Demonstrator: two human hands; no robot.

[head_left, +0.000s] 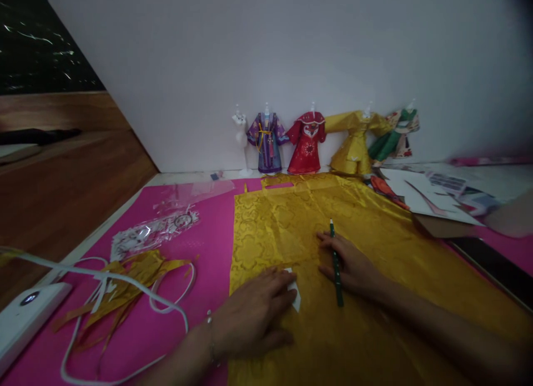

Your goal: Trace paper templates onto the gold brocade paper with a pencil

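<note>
Golden-yellow patterned fabric is spread over a pink surface, slightly creased. My left hand lies flat on it with stretched fingers, the fingertips resting over a small white paper piece. Part of that paper is hidden beneath the fingers. Just to the right, my right hand holds a dark green pencil among its fingers. The pencil's tip points away from me, and the fingertips of this hand touch the fabric.
Doll-size garments on small stands line the wall, among them a red robe. Yellow fabric scraps, a white cable and a plastic bag lie left. White papers and a dark flat device lie right.
</note>
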